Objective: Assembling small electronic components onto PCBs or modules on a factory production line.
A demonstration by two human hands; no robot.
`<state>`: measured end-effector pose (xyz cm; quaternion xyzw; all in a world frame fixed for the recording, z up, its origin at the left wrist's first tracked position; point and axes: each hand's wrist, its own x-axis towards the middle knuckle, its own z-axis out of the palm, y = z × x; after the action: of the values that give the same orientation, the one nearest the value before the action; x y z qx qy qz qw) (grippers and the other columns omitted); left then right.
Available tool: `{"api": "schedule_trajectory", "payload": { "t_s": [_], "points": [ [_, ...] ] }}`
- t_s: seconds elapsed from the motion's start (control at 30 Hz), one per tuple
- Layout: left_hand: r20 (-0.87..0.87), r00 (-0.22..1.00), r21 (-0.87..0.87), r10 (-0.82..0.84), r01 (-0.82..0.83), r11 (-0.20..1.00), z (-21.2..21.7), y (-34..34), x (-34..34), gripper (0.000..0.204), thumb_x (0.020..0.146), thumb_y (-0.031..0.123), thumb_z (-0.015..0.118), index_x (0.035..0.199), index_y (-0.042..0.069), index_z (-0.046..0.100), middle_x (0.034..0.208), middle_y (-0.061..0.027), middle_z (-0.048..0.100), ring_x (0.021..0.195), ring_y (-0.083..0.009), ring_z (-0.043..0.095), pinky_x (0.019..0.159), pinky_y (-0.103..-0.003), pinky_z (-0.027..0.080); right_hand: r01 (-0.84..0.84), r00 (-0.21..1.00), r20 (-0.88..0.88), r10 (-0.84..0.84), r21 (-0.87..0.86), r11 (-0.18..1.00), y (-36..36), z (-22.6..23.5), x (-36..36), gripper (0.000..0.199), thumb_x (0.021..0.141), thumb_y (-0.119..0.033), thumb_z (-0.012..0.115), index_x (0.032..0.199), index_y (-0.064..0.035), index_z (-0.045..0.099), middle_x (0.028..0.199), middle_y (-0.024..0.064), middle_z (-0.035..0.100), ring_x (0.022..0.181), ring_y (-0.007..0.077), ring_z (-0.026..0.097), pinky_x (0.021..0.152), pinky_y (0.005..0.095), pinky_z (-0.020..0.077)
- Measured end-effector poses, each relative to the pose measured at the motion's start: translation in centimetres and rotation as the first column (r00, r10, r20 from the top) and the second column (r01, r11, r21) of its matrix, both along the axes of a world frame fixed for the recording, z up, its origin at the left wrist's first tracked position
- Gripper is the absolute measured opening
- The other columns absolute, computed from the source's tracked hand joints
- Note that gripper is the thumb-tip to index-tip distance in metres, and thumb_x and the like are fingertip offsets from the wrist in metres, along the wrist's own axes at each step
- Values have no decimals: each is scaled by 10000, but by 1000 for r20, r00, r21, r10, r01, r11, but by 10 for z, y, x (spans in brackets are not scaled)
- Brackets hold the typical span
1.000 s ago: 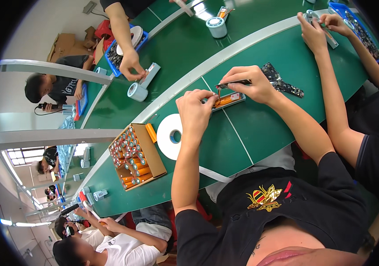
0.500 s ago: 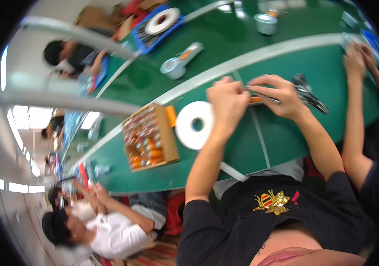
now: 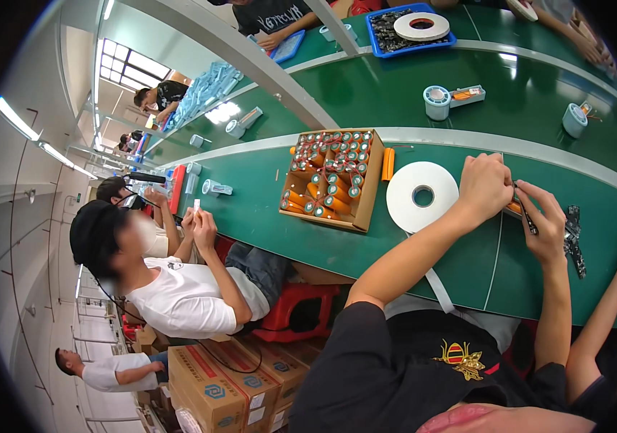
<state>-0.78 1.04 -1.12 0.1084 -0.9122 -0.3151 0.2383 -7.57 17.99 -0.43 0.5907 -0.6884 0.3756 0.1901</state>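
Both my hands are close together above the green table, to the right of a white tape roll [image 3: 403, 196]. My left hand [image 3: 485, 184] is closed in a pinch, and what its fingertips hold is hidden. In my right hand [image 3: 546, 224], thumb and fingers close on a narrow dark strip [image 3: 530, 215]. Between the hands an orange battery cell [image 3: 514, 208] shows in part; which hand bears it I cannot tell. Just right of my right hand lies a small pile of black strips [image 3: 574, 242].
An open cardboard box [image 3: 372, 195] of orange cells stands left of the roll, with a loose cell [image 3: 388, 164] beside it. A metal rail [image 3: 424, 136] edges the table's far side. Beyond are light-blue holders [image 3: 437, 103]. Co-workers sit left and right; one arm [image 3: 607, 296] is near.
The view has swung, so the table and my hands appear further right, and it is sharper. My hands remain together at the cell and the dark strip.
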Motion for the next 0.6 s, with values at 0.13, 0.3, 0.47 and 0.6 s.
{"api": "schedule_trajectory", "payload": {
  "t_s": [0.13,0.3,0.47,0.6],
  "points": [
    [-9,999,51,-38,39,998,5,-5,5,124,766,165,689,766,90,788,826,-89,714,800,-293,657,752,-422,442,-3,993,116,5,-11,1000,2,-4,-3,413,740,104,690,1143,12,697,1183,144,682,1028,310,683,877,384,556],
    [-18,996,68,-83,84,994,5,-18,9,144,773,143,678,820,60,785,787,-132,725,732,-329,670,719,-417,498,-27,991,132,31,-31,999,-10,-7,-2,385,771,116,665,1143,20,694,1179,157,681,1037,307,682,863,372,563],
    [-24,984,91,-179,180,979,6,-14,-2,149,780,126,660,830,49,776,786,-148,718,731,-344,678,708,-401,536,13,989,144,-10,-20,1000,1,-5,-8,372,780,119,654,1135,19,697,1156,164,685,1027,312,686,867,374,562],
    [-50,962,30,-268,270,962,9,-20,4,173,793,106,649,902,49,769,817,-140,722,758,-327,659,721,-407,529,42,963,267,-26,-52,998,1,0,-5,363,788,93,662,1133,-10,709,1144,161,687,985,308,698,828,359,578]
  ]
}}
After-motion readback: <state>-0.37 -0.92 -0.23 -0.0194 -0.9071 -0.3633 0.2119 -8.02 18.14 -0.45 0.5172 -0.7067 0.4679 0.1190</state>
